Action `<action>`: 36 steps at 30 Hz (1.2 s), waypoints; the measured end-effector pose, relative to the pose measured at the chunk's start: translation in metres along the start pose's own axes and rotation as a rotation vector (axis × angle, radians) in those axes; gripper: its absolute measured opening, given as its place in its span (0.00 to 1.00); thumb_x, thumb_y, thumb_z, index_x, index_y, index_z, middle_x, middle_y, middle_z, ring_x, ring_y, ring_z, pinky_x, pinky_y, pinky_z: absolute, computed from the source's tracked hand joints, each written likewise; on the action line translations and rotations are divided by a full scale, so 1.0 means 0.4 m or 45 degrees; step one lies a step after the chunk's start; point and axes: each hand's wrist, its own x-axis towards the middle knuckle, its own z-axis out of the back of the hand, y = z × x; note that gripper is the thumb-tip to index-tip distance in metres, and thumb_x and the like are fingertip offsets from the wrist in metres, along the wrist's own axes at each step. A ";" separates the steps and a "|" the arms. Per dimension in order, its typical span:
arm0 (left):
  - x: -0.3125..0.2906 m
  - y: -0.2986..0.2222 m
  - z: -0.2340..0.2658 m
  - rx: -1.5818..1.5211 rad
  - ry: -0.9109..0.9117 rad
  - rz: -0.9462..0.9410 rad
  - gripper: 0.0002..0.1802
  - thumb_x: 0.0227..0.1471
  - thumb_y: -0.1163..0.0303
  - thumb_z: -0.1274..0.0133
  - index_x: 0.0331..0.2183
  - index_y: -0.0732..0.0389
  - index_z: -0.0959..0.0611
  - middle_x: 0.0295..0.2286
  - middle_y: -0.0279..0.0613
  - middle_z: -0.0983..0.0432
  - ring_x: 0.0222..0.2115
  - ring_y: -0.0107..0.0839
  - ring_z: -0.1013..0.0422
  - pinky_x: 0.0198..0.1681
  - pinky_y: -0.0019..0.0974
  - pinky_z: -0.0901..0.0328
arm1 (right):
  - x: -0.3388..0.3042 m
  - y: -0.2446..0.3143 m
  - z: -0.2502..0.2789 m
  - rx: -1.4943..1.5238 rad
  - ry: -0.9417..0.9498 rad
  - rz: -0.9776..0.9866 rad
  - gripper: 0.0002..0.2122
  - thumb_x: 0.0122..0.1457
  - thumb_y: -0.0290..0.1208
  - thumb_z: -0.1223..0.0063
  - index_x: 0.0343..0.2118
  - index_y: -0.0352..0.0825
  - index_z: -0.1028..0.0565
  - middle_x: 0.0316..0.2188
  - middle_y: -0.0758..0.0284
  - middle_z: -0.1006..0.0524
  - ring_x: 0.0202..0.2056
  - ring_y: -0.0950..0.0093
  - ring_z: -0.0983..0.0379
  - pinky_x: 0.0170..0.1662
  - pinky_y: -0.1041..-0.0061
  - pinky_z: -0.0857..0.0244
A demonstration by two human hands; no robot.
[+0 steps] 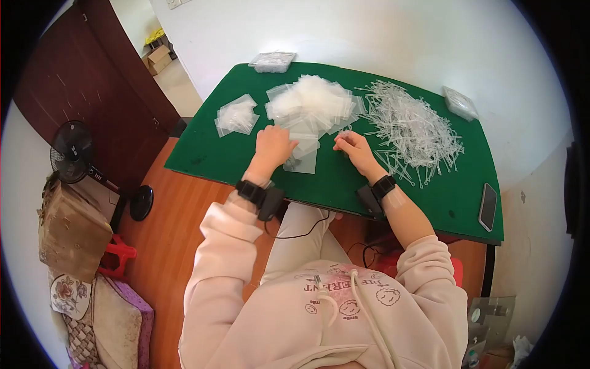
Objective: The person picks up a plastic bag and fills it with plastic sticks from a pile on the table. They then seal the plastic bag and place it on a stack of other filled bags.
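My left hand is over the middle of the green table, its fingers curled at the left edge of a flat clear plastic bag. To the right of that bag, my right hand is closed in a pinch. A small clear looped end shows at its fingertips and looks like part of a thin plastic stick; most of it is hidden. A large heap of clear bags spreads beyond my hands. On the right is a big tangled pile of clear plastic sticks with looped ends.
A smaller stack of bags lies at the left. Clear packs stand at the far edge and far right. A phone rests near the right edge of the green table. A black fan stands beyond the left side.
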 end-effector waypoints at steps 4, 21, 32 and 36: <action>0.034 -0.057 -0.007 -0.090 -0.093 0.133 0.32 0.41 0.39 0.50 0.30 0.62 0.25 0.27 0.49 0.27 0.28 0.46 0.29 0.31 0.45 0.35 | -0.024 0.011 -0.009 -0.083 -0.018 0.068 0.06 0.54 0.29 0.50 0.30 0.32 0.28 0.22 0.71 0.27 0.26 0.82 0.33 0.32 0.84 0.41; 0.068 -0.116 -0.036 -0.348 -0.127 -0.060 0.35 0.32 0.42 0.42 0.32 0.64 0.29 0.31 0.51 0.28 0.34 0.46 0.30 0.35 0.42 0.35 | -0.019 0.025 0.000 -0.025 -0.046 0.097 0.08 0.54 0.32 0.48 0.23 0.33 0.29 0.14 0.77 0.35 0.17 0.88 0.41 0.20 0.88 0.49; 0.055 -0.140 -0.020 -0.118 -0.006 0.244 0.33 0.31 0.44 0.41 0.31 0.63 0.29 0.30 0.51 0.28 0.33 0.45 0.31 0.35 0.43 0.35 | -0.024 0.030 0.002 -0.029 -0.013 0.149 0.05 0.53 0.28 0.47 0.26 0.34 0.29 0.17 0.76 0.32 0.19 0.89 0.40 0.22 0.89 0.47; 0.056 -0.150 -0.020 -0.190 -0.037 0.190 0.31 0.30 0.49 0.40 0.32 0.62 0.29 0.30 0.50 0.28 0.33 0.46 0.31 0.35 0.44 0.36 | -0.030 0.035 -0.004 -0.061 -0.131 0.220 0.07 0.51 0.28 0.44 0.23 0.35 0.31 0.16 0.79 0.34 0.18 0.91 0.44 0.20 0.90 0.52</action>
